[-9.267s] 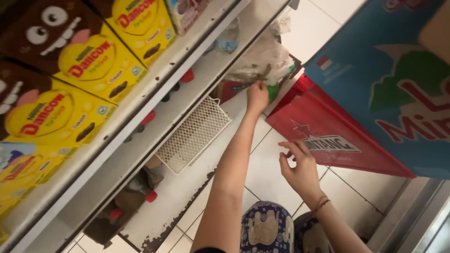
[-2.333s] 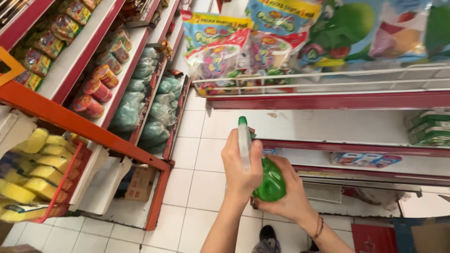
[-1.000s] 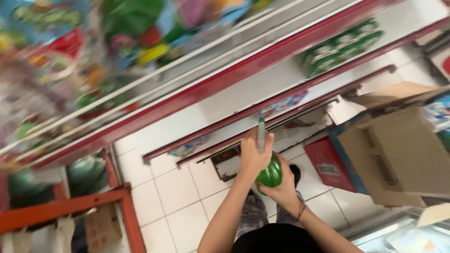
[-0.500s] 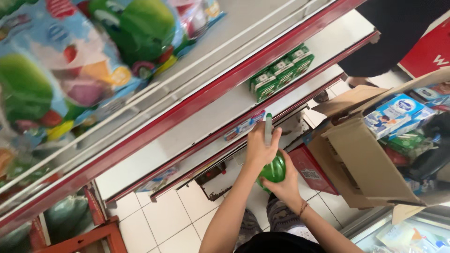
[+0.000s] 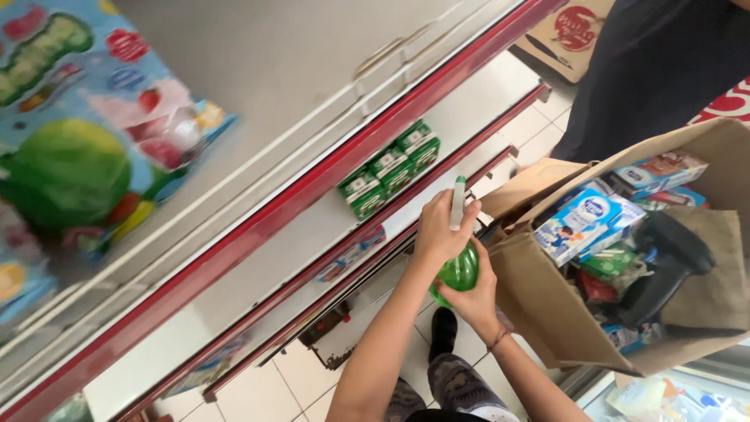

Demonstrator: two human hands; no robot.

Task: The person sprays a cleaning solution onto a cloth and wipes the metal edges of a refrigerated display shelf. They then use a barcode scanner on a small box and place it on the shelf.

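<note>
Both my hands hold a green spray bottle [image 5: 461, 273] with a white top, out in front of a red-edged shelf rack [image 5: 312, 197]. My left hand [image 5: 439, 228] wraps the bottle's neck just under the white nozzle. My right hand [image 5: 478, 303], a thin band at its wrist, cups the round green body from below. Beyond my left hand, a row of small green cartons [image 5: 389, 168] stands on a grey shelf. The bottle is held close to the left wall of an open cardboard box [image 5: 547, 312].
The cardboard box holds blue and white cartons [image 5: 582, 223], green packs and a dark object [image 5: 664, 262]. A person in dark clothes [image 5: 656, 70] stands behind it. Large colourful bags [image 5: 78, 164] hang at the upper left. White floor tiles [image 5: 273, 383] show below the shelves.
The view has swung along the shelves, bringing the cardboard box and the green cartons closer. Both hands keep the same hold on the green bottle.
</note>
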